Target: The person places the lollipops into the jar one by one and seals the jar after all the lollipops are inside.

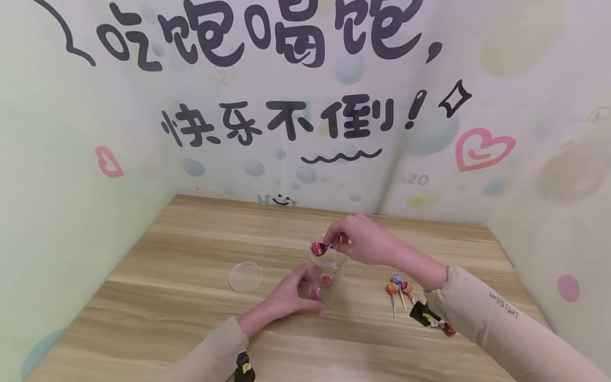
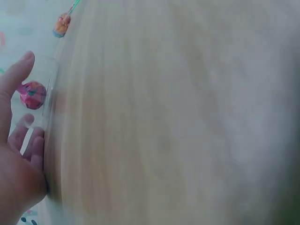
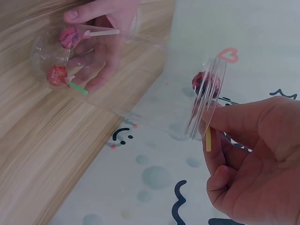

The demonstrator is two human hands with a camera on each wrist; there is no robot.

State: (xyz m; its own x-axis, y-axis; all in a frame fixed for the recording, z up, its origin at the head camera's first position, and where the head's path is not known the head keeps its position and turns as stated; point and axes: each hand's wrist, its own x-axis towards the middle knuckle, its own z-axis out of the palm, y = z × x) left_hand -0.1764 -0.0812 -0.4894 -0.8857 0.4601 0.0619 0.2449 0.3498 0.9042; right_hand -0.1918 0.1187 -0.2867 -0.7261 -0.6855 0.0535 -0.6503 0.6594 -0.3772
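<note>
A tall clear plastic cup (image 1: pixel 335 286) stands upright on the table. Around its lower side my left hand (image 1: pixel 285 298) holds it, thumb on the near side and fingers on the far side. Inside, near the bottom, lie a pink lollipop (image 3: pixel 70 37) with a white stick and a red lollipop (image 3: pixel 58 75) with a green stick. My right hand (image 1: pixel 361 241) pinches a dark red lollipop (image 1: pixel 318 249) by its yellow stick, the candy end at the cup's rim (image 3: pixel 206 101).
Left of the cup lies a round clear lid (image 1: pixel 245 277) on the wooden table (image 1: pixel 191 249). Several wrapped lollipops (image 1: pixel 392 288) lie to the right, near the right forearm, with a red one (image 1: pixel 448 329) partly behind the wrist camera. A printed wall (image 1: pixel 267 175) borders the table's back.
</note>
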